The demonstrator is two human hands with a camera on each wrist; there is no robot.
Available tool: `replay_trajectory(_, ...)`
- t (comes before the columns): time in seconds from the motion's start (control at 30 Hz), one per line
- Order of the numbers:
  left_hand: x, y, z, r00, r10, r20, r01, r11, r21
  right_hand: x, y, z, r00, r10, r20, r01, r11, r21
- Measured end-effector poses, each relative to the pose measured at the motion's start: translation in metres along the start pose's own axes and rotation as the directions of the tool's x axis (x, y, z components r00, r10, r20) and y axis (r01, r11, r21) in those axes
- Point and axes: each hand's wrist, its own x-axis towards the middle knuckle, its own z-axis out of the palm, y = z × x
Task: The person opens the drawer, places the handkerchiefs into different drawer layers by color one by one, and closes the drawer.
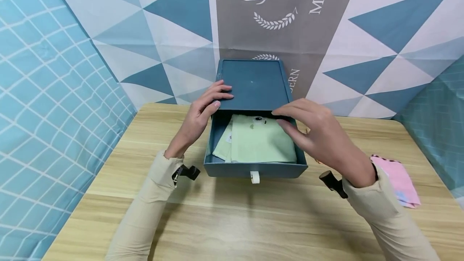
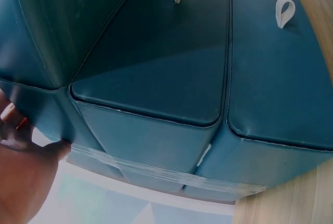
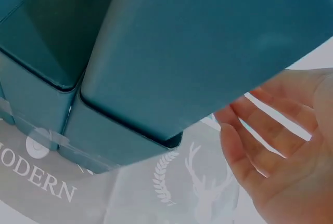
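A dark blue drawer cabinet (image 1: 250,85) stands on the table with its top drawer (image 1: 228,170) pulled out. Folded light green cloths (image 1: 264,144) lie inside the drawer. My left hand (image 1: 203,110) rests on the cabinet's left top edge, fingers extended over the top; the left wrist view shows that hand (image 2: 26,177) against the cabinet's side. Beside the drawer's right edge hovers my right hand (image 1: 319,132), its fingertips near the cabinet's front edge. In the right wrist view this hand (image 3: 281,156) has loosely bent fingers close to the drawer, holding nothing.
A folded pink cloth (image 1: 396,180) lies on the wooden table (image 1: 232,220) at the right. White pull loops, one on the open drawer's front (image 1: 255,177), mark the drawers. Patterned fabric (image 1: 181,23) hangs behind the cabinet, with blue gridded fabric (image 1: 47,112) at the left.
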Motion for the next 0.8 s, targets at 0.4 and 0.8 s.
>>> replay_trajectory(0.4,0.0,0.001,-0.001,1.0,0.006,0.012,-0.006,1.0,-0.007,-0.044,-0.049,-0.009,0.98,-0.147,-0.133,0.181,0.938,0.297)
replay_trajectory(0.8,-0.001,0.002,-0.002,1.0,-0.003,0.018,0.003,1.0,0.0,-0.107,-0.058,0.052,0.829,-0.021,0.558,-0.447,0.574,0.686)
